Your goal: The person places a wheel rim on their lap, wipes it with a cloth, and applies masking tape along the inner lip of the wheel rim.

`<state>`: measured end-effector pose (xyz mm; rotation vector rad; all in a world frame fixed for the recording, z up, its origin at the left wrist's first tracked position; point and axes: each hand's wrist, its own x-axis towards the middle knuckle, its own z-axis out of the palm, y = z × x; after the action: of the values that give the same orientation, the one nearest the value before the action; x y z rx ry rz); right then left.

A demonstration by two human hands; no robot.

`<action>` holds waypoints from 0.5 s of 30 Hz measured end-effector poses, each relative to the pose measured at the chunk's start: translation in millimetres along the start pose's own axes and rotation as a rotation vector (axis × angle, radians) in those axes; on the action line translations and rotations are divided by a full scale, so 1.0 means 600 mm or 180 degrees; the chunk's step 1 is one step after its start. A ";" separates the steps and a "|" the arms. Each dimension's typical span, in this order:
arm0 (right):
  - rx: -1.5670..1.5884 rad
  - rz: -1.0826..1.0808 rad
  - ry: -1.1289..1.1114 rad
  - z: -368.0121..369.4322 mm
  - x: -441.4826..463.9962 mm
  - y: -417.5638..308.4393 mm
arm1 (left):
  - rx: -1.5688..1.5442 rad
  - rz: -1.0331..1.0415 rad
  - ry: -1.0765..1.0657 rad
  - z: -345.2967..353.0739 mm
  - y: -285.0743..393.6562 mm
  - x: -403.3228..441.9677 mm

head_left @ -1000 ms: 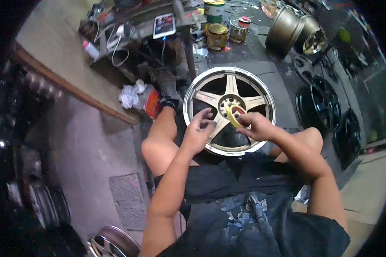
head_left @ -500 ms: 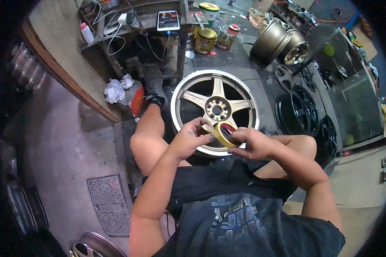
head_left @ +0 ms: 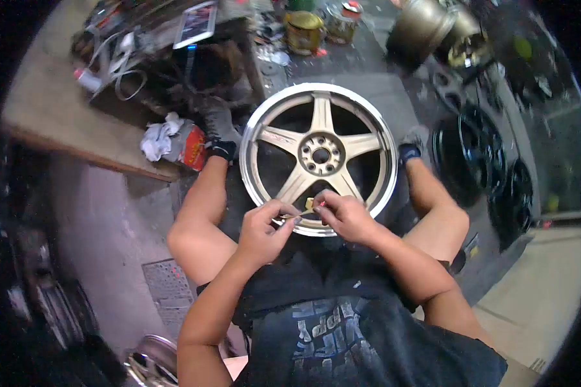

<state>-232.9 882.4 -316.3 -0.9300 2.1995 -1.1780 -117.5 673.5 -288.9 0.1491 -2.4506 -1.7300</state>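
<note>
Between my legs lies a five-spoke car wheel rim, cream on the spokes with a bright polished lip. Both hands are close together over its near edge. My left hand pinches one end of a short, thin strip of masking tape. My right hand is closed at the strip's other end, fingertips together. A small yellowish bit shows beside the right fingertips. The full tape roll cannot be made out in this view.
Black rims stand to the right, bronze rims at the back right. Paint cans stand behind the rim. A phone lies on the bench at back left, with white rags below.
The yellow tape roll that both hands held is no longer visible; a short strip is between my fingers. My hands moved slightly left and closer together, my right leg swung outward, and the view shifted.
</note>
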 end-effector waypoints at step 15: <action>0.0622 0.0268 0.1046 -0.113 0.035 0.066 | -0.0273 0.0944 0.0420 0.119 -0.030 0.103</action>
<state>-305.7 918.5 -316.6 -0.5914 2.2902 -1.5635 -190.2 723.8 -326.1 -0.1015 -2.1726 -1.6360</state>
